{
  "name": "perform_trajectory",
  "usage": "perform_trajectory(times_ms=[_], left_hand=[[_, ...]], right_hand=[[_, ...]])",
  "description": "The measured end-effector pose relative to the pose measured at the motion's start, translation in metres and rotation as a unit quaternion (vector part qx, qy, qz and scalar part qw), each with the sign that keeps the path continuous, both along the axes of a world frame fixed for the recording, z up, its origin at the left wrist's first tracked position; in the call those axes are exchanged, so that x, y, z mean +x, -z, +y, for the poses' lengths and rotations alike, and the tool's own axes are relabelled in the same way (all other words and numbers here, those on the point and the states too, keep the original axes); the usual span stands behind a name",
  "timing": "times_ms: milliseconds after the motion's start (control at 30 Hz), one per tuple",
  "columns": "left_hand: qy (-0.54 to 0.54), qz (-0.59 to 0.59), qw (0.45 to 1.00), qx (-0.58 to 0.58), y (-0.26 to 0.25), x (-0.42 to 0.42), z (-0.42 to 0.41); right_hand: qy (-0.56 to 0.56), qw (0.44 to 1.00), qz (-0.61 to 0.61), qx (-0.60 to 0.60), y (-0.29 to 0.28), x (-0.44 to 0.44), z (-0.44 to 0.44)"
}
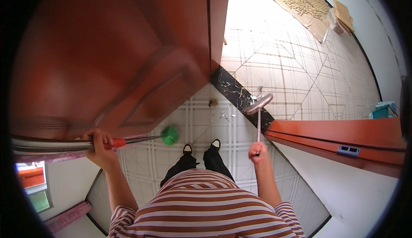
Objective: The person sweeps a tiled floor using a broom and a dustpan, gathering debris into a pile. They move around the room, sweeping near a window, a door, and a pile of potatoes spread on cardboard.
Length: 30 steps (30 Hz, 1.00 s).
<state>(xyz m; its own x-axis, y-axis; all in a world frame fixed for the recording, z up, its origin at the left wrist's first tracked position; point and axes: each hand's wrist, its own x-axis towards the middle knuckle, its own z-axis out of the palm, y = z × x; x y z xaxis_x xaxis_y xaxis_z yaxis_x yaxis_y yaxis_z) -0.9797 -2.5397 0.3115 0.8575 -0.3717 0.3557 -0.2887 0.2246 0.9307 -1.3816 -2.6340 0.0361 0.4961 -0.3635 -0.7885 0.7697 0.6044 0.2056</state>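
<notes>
My right hand [258, 152] is closed around the pale handle of a broom [259, 125]. The broom head [260, 104] rests over the black marbled door threshold [233, 88], with white scraps and dirt [253, 98] against its bristles. On the near floor lie a brown clump [213, 102] and more small debris [225, 117]. At the edge of a reddish-brown door [128, 77], my left hand [101, 148] is wrapped around a metal pole with a red grip [115, 143]. A round green-bristled brush [169, 135] is at the pole's far end.
The door leaf stands at my left, and an orange-red door frame [322, 135] with a strike plate [348, 150] at my right. Past the threshold are a sheet [309, 25] spread with small tan pieces, flattened cardboard [343, 16] and a teal container [379, 111].
</notes>
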Motion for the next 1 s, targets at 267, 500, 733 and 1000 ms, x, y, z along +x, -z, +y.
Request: perform_trajectory(times_ms=[267, 500, 733, 1000], left_hand=[[-0.041, -0.030, 0.999, -0.003, -0.039, -0.005, 0.019], [-0.083, -0.034, 0.996, 0.008, -0.039, 0.014, 0.032], [-0.099, -0.032, 0.994, 0.034, -0.026, 0.032, 0.044], [-0.097, -0.035, 0.994, 0.045, -0.026, 0.032, 0.041]], right_hand=[[-0.251, 0.966, -0.060, 0.029, -0.048, 0.043, 0.053], [-0.318, 0.938, -0.128, 0.046, 0.011, 0.103, 0.031], [-0.336, 0.939, -0.050, 0.063, 0.042, 0.039, -0.031], [-0.411, 0.877, 0.246, -0.031, 0.008, -0.053, -0.093]])
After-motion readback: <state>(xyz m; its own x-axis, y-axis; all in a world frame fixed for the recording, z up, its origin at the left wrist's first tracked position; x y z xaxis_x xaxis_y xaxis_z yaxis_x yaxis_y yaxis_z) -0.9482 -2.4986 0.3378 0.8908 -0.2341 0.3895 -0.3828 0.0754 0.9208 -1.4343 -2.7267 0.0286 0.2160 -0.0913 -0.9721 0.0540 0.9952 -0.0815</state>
